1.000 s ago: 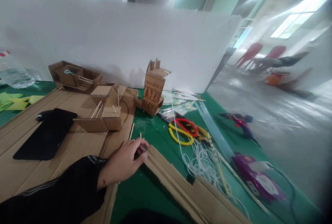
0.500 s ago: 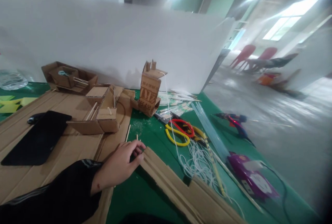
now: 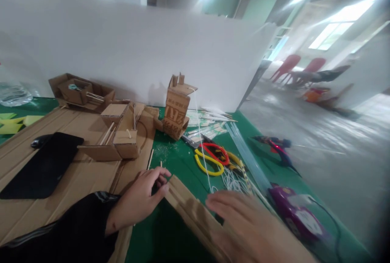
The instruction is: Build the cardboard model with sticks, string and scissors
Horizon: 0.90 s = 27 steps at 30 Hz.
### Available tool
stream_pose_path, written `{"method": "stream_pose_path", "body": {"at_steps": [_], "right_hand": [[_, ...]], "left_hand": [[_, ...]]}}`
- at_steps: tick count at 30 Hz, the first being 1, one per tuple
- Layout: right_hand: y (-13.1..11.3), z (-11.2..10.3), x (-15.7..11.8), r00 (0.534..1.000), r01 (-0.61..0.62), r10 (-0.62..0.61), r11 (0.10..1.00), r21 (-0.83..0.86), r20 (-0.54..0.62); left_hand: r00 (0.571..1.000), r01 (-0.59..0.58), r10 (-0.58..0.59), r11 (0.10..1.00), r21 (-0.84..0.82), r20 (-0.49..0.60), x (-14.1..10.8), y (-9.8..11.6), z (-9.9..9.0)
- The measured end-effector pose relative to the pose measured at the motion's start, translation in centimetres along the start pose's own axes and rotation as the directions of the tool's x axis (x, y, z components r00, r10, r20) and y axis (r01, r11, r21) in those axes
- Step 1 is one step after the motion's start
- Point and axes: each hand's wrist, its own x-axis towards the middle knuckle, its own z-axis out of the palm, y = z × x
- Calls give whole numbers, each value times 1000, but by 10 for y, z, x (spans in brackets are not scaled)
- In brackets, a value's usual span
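My left hand [image 3: 141, 196] has its thumb and fingertips on the near-left end of a long cardboard strip [image 3: 185, 202], closed around that end. A thin wooden stick [image 3: 161, 164] pokes up just beyond its knuckles. Over the strip's right part reaches my right hand [image 3: 246, 222], blurred by motion. Its fingers are stretched out and the thumb is apart, with the strip passing between; whether they touch it I cannot tell. Beyond the right fingertips lie scissors [image 3: 209, 168] with red and yellow handles and a heap of white string [image 3: 233, 179], partly covered by that hand.
A cardboard tower [image 3: 176, 110] stands at the back, a string hanging from its top. Cardboard box structures [image 3: 126, 137] and a black phone-like slab [image 3: 44, 165] rest on the cardboard sheet [image 3: 18, 173]. On the right are clear glue sticks [image 3: 246, 149], a glue gun [image 3: 278, 147] and a purple device [image 3: 295, 210].
My right hand has come in from the lower right, over the cardboard strip and string. My left hand has stayed at the strip's end.
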Motion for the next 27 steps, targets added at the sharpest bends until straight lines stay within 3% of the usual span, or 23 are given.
{"method": "stream_pose_path", "body": {"at_steps": [4,7,13,21,24,27], "right_hand": [[-10,42,0,999,46,-49,994,-97,-19],[-11,54,-6,1000,-4,6,995,-98,19],[1,40,1,994,-72,72,997,-3,87],[1,65,-3,991,-76,70,996,52,112],[5,55,-1,990,-75,65,994,77,125],[22,31,9,991,-99,93,993,62,94]], "left_hand": [[1000,-22,22,1000,9,-3,-1,2,-2],[1000,-28,28,1000,11,2,-2,4,-2],[998,-69,68,994,79,14,-3,7,-6],[979,-196,204,929,315,9,0,7,-21],[974,-225,218,925,306,56,-1,7,-21],[968,-246,221,924,294,116,-2,9,-20]]}}
